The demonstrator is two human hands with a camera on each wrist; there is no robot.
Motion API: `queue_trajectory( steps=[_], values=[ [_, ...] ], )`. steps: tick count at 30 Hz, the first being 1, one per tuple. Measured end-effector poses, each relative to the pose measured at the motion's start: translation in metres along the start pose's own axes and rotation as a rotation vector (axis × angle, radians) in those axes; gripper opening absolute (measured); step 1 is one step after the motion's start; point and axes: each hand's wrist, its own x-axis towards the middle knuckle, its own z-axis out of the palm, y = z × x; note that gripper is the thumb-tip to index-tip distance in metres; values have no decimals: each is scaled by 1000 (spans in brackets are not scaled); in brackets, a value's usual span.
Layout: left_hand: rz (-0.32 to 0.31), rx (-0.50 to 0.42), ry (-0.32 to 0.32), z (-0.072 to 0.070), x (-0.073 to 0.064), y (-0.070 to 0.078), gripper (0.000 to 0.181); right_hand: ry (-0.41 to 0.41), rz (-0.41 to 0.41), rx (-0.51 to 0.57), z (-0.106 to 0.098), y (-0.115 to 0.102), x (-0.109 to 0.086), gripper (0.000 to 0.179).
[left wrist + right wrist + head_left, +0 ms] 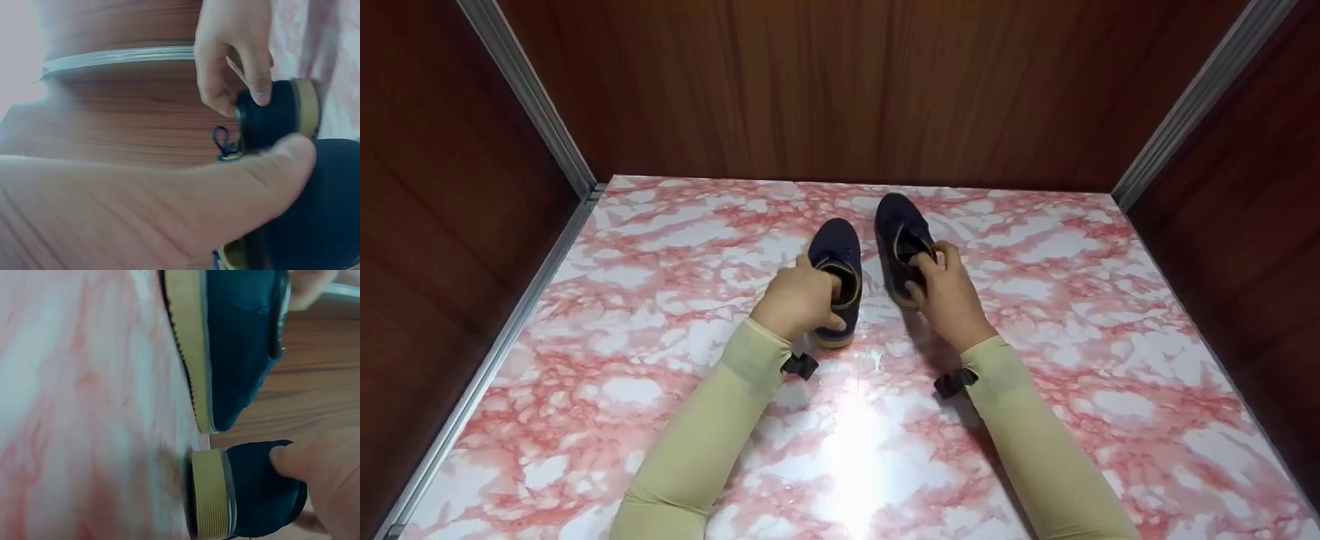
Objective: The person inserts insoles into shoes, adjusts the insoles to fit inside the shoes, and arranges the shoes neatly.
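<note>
Two dark navy lace-up shoes with tan soles are side by side, toes toward the back panel. My left hand (797, 301) grips the left shoe (835, 238), fingers inside its opening and thumb against the heel. The right shoe (894, 212) sits a little farther forward, angled with its toe to the left. My right hand (954, 304) holds it by the collar, with the thumb at the heel. In the right wrist view the ridged heel of the right shoe (256, 492) shows below the left shoe (236, 337). The fingertips inside both shoes are hidden.
Red-and-white marbled board (622, 390) lies under the shoes, with a bright glare near the front. Brown wood-grain panels (825, 90) enclose the back and both sides, joined by metal corner strips (529, 90). Small black devices (800, 366) are strapped to both wrists.
</note>
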Motion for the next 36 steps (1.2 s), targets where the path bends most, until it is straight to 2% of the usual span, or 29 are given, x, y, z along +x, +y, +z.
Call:
queue_trajectory(
  steps=[1,3,8,11,16,21,25,30,36],
  values=[
    [8,-21,-12,2,1,-1,34,-19,15,21,0,0,0,31],
    [26,-62,6,7,6,-3,35,-50,42,47,-1,0,-1,32],
    [-4,-161,142,20,22,-10,36,-67,65,82,-2,-3,-3,31],
    [-9,-170,185,25,30,-13,30,-58,65,108,-3,-4,-2,31],
    [17,-159,212,30,38,-15,28,-42,76,126,-4,-5,-2,32],
    [19,-159,221,36,40,-16,29,-36,82,116,-1,-7,-5,31],
    [31,-168,254,40,42,-14,30,-22,80,122,1,-8,-6,30],
    [44,-190,296,43,44,-13,29,1,56,119,2,-11,-5,30],
    [67,-198,304,46,43,-12,29,-9,25,90,6,-17,-3,32]
  ],
)
